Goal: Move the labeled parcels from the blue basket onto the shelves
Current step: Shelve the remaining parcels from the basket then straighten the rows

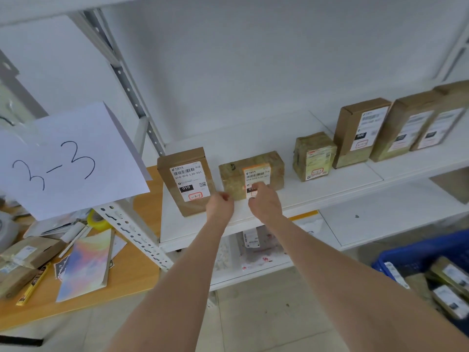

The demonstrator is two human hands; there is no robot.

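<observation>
low and well off to the right of both hands, nearest the viewer, the blue basket (416, 250) holds more labeled parcels (450, 275), so by my judgement the job is only partly through. both forearms reach up and forward from there to the front edge of the shelf (198, 224). the left hand (220, 205) has its fingers curled in, with nothing visibly inside them, and sits just beside the lower left corner of the taped parcel (275, 168); whether it touches that corner i cannot tell. the right hand (265, 203) has bent fingers (258, 188) laid on the parcel's front label, and i cannot tell if they press the face or pinch something there. the parcel lies on its long side directly beyond the two hands, label turned outward, which looks meant to keep the code readable from the aisle. flanking a parcel at the corner and the face like this suits squaring it up or letting it go, i judge. just left of the left hand an upright box (186, 179) stands label-out; to the right of the right hand, a little apart, sits a small taped parcel (314, 156), and further right and deeper stand tall boxes (360, 130) side by side. far to the left hangs a paper sign (68, 161) reading 3-3, apparently marking the neighbouring bay.
</observation>
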